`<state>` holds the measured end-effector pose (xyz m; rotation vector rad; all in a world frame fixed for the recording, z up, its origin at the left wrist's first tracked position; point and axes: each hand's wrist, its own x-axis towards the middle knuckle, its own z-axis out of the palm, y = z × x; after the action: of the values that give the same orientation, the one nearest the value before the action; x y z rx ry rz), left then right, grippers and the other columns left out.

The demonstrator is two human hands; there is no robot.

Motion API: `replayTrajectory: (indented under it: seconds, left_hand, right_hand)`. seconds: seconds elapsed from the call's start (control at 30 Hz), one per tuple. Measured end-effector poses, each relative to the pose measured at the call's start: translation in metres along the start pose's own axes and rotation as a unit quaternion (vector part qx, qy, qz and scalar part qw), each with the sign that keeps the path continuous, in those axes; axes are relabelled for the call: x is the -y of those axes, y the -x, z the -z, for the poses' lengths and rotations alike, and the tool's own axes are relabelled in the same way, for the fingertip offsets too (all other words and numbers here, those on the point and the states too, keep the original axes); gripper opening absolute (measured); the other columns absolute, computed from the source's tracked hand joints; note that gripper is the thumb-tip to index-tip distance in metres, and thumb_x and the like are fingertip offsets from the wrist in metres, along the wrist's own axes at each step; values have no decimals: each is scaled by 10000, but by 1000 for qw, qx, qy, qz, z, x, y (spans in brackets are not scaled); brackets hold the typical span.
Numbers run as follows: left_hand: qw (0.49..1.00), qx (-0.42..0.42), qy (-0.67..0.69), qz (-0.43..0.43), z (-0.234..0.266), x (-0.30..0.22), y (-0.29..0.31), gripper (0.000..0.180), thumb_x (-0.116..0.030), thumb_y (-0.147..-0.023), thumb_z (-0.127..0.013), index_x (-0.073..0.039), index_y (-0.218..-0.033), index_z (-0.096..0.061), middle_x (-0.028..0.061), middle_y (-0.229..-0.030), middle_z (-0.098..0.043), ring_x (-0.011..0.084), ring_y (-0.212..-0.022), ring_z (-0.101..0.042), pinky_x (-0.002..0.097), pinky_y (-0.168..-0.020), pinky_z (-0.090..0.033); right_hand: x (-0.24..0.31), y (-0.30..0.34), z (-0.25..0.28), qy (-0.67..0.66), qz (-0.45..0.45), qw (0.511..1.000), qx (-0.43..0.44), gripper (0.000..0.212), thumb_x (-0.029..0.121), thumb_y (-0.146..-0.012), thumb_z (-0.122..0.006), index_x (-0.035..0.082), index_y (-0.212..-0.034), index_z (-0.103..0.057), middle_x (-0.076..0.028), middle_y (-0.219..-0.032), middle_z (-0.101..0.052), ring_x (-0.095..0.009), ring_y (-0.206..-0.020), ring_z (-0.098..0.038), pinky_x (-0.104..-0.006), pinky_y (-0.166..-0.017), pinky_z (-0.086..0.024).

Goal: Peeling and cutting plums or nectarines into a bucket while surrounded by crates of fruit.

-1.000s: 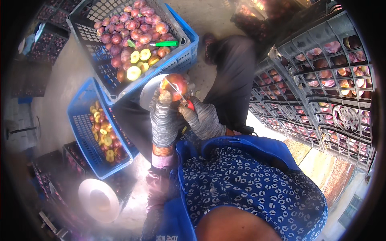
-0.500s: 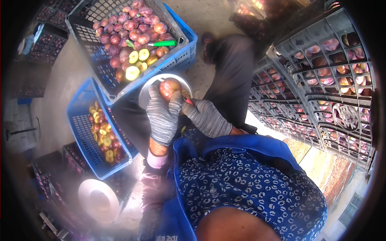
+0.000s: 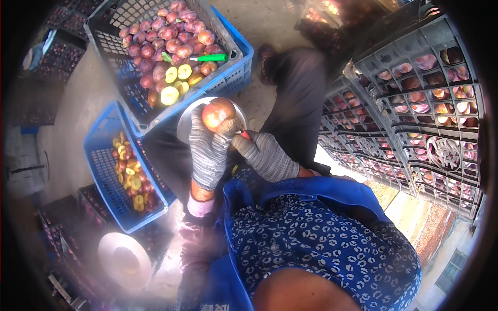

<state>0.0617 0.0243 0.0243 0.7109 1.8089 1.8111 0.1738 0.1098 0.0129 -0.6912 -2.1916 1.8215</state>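
Observation:
My left hand [image 3: 209,150], in a grey striped knit glove, is closed around a large reddish plum [image 3: 218,113]. The plum sits above a white bowl [image 3: 183,127] between my knees. Beside it, my gloved right hand [image 3: 267,155] grips a small knife with a red handle [image 3: 245,135]. My fingers and the plum mostly hide its blade. Both hands meet at the fruit's lower right side. Ahead, a dark crate [image 3: 106,65] holds whole plums [image 3: 168,33], several yellow cut halves [image 3: 169,95] and a green-handled knife [image 3: 213,57] lying on top.
To the left stands a blue basket [image 3: 96,160] with cut plum pieces [image 3: 136,183]. A pale wide-brimmed hat-like object [image 3: 124,260] lies at lower left. Stacked dark crates [image 3: 399,124] full of plums rise close on my right. A blue crate [image 3: 244,67] supports the dark one.
The plum has turned slightly and risen a little in my left hand. My right hand with the red-handled knife stays close against it. The whole view has shifted slightly.

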Motion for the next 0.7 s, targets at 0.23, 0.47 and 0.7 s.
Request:
replayTrajectory:
  seconds: [0.23, 0.47, 0.7]
  left_hand:
    - [965, -31, 254, 51, -15, -22, 3, 609, -548, -797, -606, 2, -1046, -523, 94, -934, -607, 154, -803, -576, 279, -694, -475]
    - [975, -7, 210, 73, -13, -1, 2, 467, -401, -822, -631, -8, -1049, -520, 77, -904, -604, 130, -767, -566, 258, -658, -462]
    - [999, -17, 24, 18, 0, -5, -3, 355, -180, -795, -687, -6, -1054, -518, 58, -891, -587, 111, -797, -558, 245, -683, -476]
  right_hand:
    - [-6, -4, -2, -13, -36, 999, 25, 444, 409, -877, -550, -21, -977, -592, -230, -739, -610, -371, -736, -621, -419, -659, -483]
    - [-29, -3, -15, 68, 50, 995, -55, 412, 381, -874, -560, -23, -956, -588, -236, -729, -603, -386, -705, -615, -426, -619, -490]
    - [-9, -1, 16, -35, 10, 997, 68, 339, 315, -908, -518, -2, -1012, -584, -216, -764, -610, -349, -696, -622, -413, -603, -484]
